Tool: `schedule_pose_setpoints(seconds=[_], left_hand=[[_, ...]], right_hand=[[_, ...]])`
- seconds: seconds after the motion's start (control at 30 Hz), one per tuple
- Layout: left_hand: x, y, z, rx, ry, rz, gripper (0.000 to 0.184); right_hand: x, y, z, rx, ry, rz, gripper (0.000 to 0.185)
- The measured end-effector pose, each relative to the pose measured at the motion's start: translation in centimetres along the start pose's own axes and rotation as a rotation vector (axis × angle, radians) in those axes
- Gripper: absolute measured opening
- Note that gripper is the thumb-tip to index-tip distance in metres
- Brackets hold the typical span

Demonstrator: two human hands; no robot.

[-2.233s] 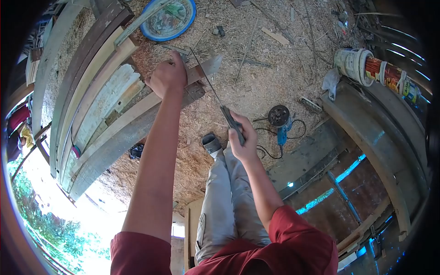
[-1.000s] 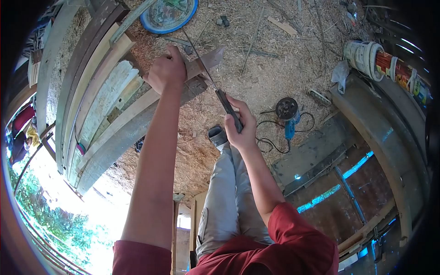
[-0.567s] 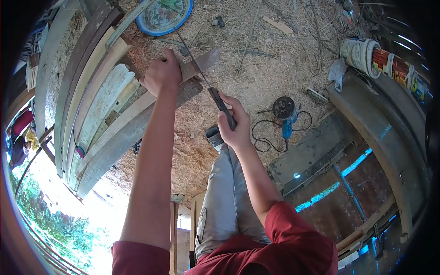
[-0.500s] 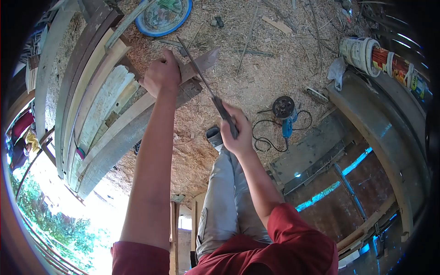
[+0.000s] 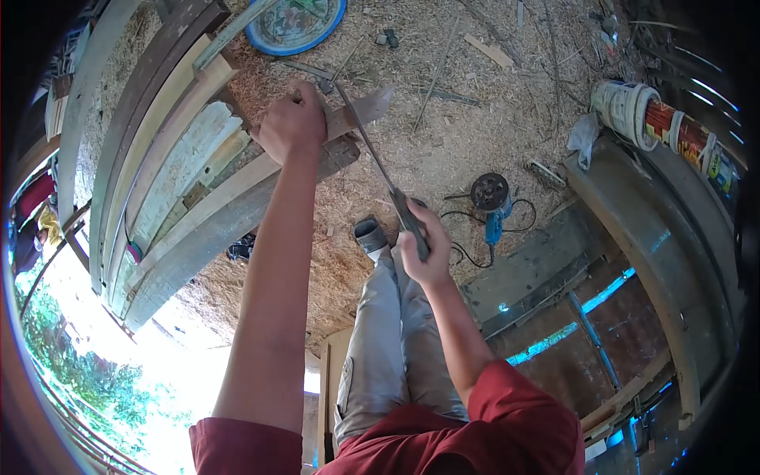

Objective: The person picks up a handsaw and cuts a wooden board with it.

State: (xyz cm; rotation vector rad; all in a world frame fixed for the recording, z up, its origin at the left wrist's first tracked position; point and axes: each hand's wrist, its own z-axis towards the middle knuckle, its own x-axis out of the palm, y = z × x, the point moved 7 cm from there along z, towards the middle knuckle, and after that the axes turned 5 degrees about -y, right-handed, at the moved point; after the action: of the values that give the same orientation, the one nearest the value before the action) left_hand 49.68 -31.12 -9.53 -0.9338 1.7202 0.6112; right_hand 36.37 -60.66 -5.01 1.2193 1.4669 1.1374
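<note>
My right hand (image 5: 425, 241) is wrapped around the dark handle of a handsaw (image 5: 366, 138), whose thin blade is seen nearly edge-on. The blade slants up and left, across a wooden board (image 5: 366, 111) with a pale, tapered end that sticks out to the right. Just left of the blade, my left hand (image 5: 291, 123) is closed on the board with knuckles up. Its fingers are partly hidden. Under the board lies a thicker grey timber (image 5: 339, 154).
Long curved-looking planks (image 5: 170, 131) are stacked at left. A blue-rimmed basin (image 5: 297, 32) is at the top. A blue angle grinder (image 5: 492, 210) with its cord lies on the shavings-covered floor. Buckets (image 5: 629, 115) and a large beam (image 5: 633, 206) are at right. My shoe (image 5: 370, 235) is below the board.
My right hand has drawn the saw back toward my body, so its tip now lies closer to the board. My left hand stays on the board. The whole view has shifted slightly.
</note>
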Motion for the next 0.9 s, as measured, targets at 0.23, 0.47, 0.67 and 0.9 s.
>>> schedule_pose_setpoints(seconds=[0.23, 0.47, 0.67, 0.9], left_hand=[[-0.2, 0.1, -0.2, -0.001, 0.029, -0.026, 0.072], [-0.2, 0.2, -0.2, 0.016, -0.019, -0.063, 0.075], [-0.7, 0.2, -0.3, 0.024, -0.057, -0.070, 0.074], [-0.3, 0.3, -0.2, 0.032, -0.075, -0.083, 0.075]], right_hand=[[3.7, 0.2, 5.4, 0.017, 0.039, -0.059, 0.048], [-0.2, -2.2, -1.5, -0.045, 0.000, -0.011, 0.048], [1.4, -0.4, 2.3, -0.049, 0.038, -0.075, 0.047], [-0.8, -2.1, -3.0, -0.009, 0.020, -0.038, 0.055]])
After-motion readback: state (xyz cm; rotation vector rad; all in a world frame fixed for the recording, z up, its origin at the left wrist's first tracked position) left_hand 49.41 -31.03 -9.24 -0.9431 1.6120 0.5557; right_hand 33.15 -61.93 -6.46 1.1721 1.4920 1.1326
